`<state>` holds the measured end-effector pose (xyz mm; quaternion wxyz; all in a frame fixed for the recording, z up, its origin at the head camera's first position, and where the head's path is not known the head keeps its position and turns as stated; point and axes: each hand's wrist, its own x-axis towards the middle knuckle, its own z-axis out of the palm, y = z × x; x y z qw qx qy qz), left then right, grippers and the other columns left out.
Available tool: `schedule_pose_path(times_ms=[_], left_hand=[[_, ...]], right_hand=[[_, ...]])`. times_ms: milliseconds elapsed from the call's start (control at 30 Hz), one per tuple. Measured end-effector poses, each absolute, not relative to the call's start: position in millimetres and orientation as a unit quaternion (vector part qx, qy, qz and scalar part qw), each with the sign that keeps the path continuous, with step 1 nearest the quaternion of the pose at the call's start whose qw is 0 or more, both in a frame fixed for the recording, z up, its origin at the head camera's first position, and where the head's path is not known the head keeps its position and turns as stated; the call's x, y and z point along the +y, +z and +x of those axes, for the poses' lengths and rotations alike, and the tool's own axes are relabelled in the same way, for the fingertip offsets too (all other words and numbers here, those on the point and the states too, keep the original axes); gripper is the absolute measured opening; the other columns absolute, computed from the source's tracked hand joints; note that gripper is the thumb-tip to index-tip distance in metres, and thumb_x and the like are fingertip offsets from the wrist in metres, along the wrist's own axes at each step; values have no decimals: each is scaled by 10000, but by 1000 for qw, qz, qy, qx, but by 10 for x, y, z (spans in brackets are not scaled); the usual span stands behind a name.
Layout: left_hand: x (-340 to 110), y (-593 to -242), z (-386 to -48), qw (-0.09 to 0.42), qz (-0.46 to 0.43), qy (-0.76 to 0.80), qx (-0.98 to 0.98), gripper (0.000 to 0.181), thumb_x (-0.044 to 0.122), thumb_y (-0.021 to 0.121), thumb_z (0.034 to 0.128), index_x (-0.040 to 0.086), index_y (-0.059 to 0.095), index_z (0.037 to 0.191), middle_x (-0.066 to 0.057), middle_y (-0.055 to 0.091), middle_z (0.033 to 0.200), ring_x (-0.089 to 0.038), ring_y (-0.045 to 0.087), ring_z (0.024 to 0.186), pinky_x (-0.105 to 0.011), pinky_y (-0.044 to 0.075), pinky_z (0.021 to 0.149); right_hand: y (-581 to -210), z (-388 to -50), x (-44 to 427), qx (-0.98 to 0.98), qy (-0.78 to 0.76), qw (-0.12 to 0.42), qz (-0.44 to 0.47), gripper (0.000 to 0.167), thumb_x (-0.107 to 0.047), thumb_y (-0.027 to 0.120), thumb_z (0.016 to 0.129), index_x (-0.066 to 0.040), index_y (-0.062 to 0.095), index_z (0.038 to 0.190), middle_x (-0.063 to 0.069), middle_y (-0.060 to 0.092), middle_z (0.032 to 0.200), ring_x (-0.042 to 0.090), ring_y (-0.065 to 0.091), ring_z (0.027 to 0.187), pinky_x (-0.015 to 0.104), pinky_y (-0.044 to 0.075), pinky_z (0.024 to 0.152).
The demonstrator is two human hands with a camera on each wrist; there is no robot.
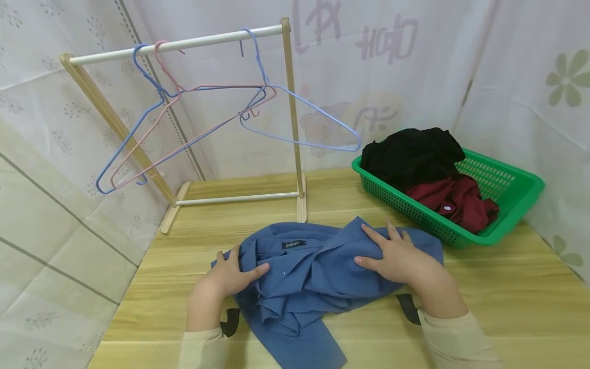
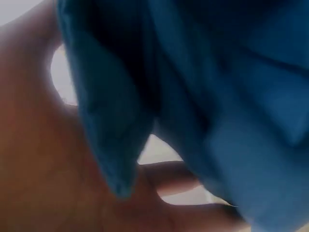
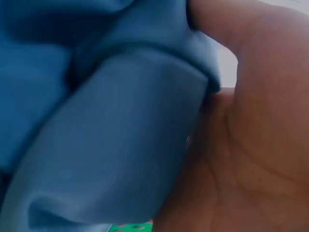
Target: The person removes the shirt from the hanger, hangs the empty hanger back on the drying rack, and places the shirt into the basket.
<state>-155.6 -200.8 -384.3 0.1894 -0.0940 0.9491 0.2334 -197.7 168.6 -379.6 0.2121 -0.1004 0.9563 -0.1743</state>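
A crumpled blue shirt (image 1: pixel 299 287) lies across the front of the table, its dark neck label (image 1: pixel 293 244) facing up. My left hand (image 1: pixel 228 274) holds the shirt's left side, thumb over the cloth. In the left wrist view, blue cloth (image 2: pixel 193 96) falls between the thumb side and the fingers, partly covering them. My right hand (image 1: pixel 396 256) grips the shirt's right side with thumb and fingers spread apart. Folded cloth (image 3: pixel 120 125) fills the right wrist view against the palm, and the fingertips are hidden there.
Behind the shirt stands a wooden rack (image 1: pixel 295 113) with a white rail (image 1: pixel 207 43). Two blue hangers and a pink hanger (image 1: pixel 138 148) hang from it. To the right sits a green basket (image 1: pixel 511 215) holding black cloth (image 1: pixel 410 154) and dark red cloth (image 1: pixel 461 200).
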Motion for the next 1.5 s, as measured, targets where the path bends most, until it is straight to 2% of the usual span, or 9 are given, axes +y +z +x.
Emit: schedule_pose_path(times_ms=[100,267,433,700,900,1033,1167,1333,1500], left_hand=[[-2023,-3948,-1560,203,-88,241,945,1119,754,599,942,27,195,1690,-440,176,1672,-674,300,1501,-765,394,1131],[-1938,-4014,-1575,184,-88,213,955,1064,743,569,965,12,257,1672,-443,297,1619,-679,351,1465,-749,414,1124],[-1740,-4042,-1557,166,-95,182,964,1015,699,549,1002,-40,287,1647,-467,332,1585,-695,378,1435,-728,437,1120],[-1545,-4038,-1531,156,-85,169,970,1049,725,545,993,-62,291,1638,-447,383,1568,-671,410,1425,-713,459,1103],[-1401,-4001,-1536,174,-31,227,958,981,695,468,1043,-53,277,1649,-417,350,1619,-656,346,1487,-732,384,1166],[-1287,-3993,-1565,190,15,274,943,970,671,439,1067,-66,221,1659,-396,307,1656,-604,340,1526,-702,374,1196],[-1186,-4003,-1623,198,63,294,933,955,622,432,1089,-98,163,1656,-400,271,1669,-543,354,1548,-642,394,1215],[-1069,-4036,-1742,201,106,317,921,921,565,429,1106,-109,126,1656,-385,238,1688,-493,341,1571,-590,391,1240],[-899,-4058,-1915,177,136,355,908,894,519,453,1110,-90,105,1666,-352,249,1701,-452,336,1585,-548,375,1262]], right_hand=[[-3947,-2009,1756,954,-170,232,-88,947,-680,586,1002,-174,211,1709,495,31,1655,808,150,1440,899,287,1056],[-4078,-1999,1742,947,-168,253,-100,910,-637,606,1011,-151,260,1698,514,138,1629,773,251,1437,871,313,1072],[-4018,-1971,1623,939,-178,269,-119,930,-627,610,1011,-118,246,1700,497,200,1629,713,248,1490,828,308,1123],[-3955,-1888,1410,927,-207,287,-126,931,-616,598,1024,-112,217,1707,457,215,1655,656,193,1551,802,292,1164],[-3918,-1811,1208,921,-228,275,-154,815,-483,591,1054,-116,254,1700,378,364,1641,589,300,1552,729,331,1201],[-3934,-1759,1092,906,-249,281,-197,765,-341,582,1061,3,270,1669,361,383,1639,543,319,1565,680,326,1237],[-3960,-1728,1055,893,-270,278,-227,743,-298,597,1074,98,294,1626,370,360,1645,529,320,1569,663,314,1254],[-3988,-1727,1128,893,-307,240,-227,711,-201,604,1056,104,299,1621,342,399,1637,504,369,1552,648,345,1241],[-3990,-1763,1235,895,-339,195,-213,727,-113,579,1016,105,260,1632,319,412,1640,439,475,1488,595,445,1162]])
